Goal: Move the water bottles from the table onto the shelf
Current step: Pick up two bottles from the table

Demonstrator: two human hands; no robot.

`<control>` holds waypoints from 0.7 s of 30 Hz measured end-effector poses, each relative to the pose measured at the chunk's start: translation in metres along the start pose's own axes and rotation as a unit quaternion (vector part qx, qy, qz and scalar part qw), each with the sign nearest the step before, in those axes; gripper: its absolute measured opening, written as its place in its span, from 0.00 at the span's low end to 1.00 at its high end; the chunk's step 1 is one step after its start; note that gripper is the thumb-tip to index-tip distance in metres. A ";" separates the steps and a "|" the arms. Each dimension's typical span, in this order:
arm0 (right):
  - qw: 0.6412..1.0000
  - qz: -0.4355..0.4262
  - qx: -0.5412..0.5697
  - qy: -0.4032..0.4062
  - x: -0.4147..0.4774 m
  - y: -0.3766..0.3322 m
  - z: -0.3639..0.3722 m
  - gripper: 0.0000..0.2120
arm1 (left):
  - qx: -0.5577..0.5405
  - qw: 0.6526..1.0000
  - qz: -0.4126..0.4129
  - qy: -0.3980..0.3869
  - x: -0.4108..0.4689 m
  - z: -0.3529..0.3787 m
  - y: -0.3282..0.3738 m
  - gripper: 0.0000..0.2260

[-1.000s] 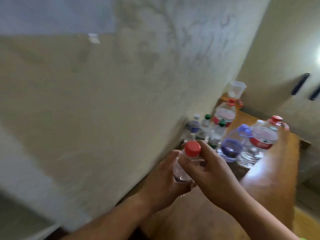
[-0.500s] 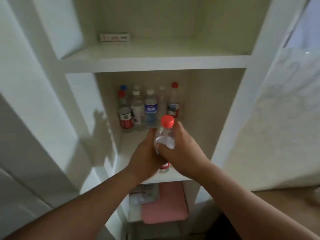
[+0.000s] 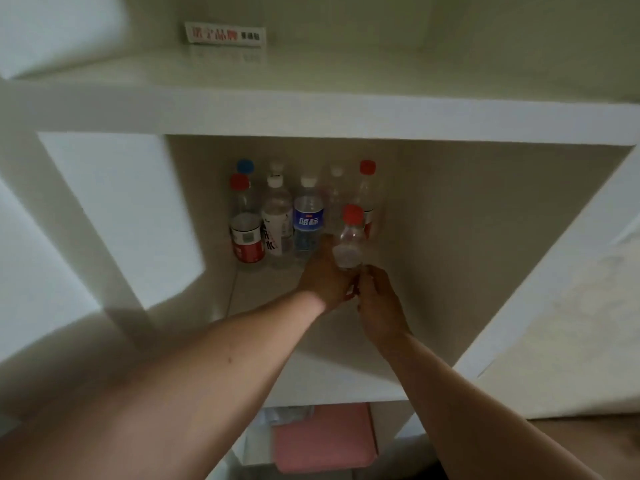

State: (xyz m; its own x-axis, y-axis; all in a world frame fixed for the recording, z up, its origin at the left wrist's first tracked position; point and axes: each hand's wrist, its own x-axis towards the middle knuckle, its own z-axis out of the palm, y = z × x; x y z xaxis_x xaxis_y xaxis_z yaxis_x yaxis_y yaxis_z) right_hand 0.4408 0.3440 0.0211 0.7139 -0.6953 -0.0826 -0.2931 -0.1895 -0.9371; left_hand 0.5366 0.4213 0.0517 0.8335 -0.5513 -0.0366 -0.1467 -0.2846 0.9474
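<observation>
White shelving [image 3: 311, 112] fills the view, and both arms are reached into its middle compartment. A small clear bottle with a red cap [image 3: 349, 242] is gripped low on its body by the left hand [image 3: 323, 275], fingers wrapped round it; the right hand [image 3: 379, 303] is set just beside its base, and whether it grips or only steadies cannot be told. The bottle is held upright in front of the stored row, and whether its base rests on the board is hidden. It is judged light and nearly empty, thin-walled and easily dented, so a hold on the lower body seems best. Just behind stand a blue-labelled bottle [image 3: 308, 223], a white-labelled bottle [image 3: 277, 226], a red-labelled bottle [image 3: 246, 233] and a red-capped bottle at the back [image 3: 367, 188]; these could be knocked over. A small printed box [image 3: 225, 35] lies on the board above, and a pink item [image 3: 323, 439] below.
</observation>
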 end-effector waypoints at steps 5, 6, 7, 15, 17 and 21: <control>0.998 0.014 0.057 -0.001 0.030 0.017 0.018 0.17 | 0.044 0.995 0.011 0.090 0.024 0.013 -0.014 0.36; 0.998 0.013 0.066 -0.003 0.035 0.017 0.021 0.17 | 0.037 0.994 0.004 0.103 0.026 0.016 -0.021 0.37; 0.997 0.013 0.070 -0.007 0.042 0.017 0.024 0.17 | 0.033 0.993 -0.005 0.115 0.030 0.020 -0.029 0.36; 0.990 0.027 0.130 -0.039 0.095 0.021 0.042 0.26 | 0.028 0.997 -0.051 0.049 0.030 0.019 -0.049 0.24; 0.990 0.019 0.131 -0.046 0.099 0.020 0.047 0.24 | 0.037 0.998 -0.055 0.017 0.035 0.017 -0.051 0.29; 0.986 0.013 0.147 -0.075 0.102 0.015 0.049 0.31 | 0.039 0.997 -0.064 -0.025 0.039 0.013 -0.047 0.34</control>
State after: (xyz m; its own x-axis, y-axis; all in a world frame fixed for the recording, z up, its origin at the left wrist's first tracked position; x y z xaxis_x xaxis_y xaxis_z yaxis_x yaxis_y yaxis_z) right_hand 0.5403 0.3038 -0.0175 0.8006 -0.5833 -0.1370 -0.1312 0.0525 -0.9900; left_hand 0.5689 0.4029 0.0015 0.8205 -0.5445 -0.1741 -0.0824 -0.4139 0.9066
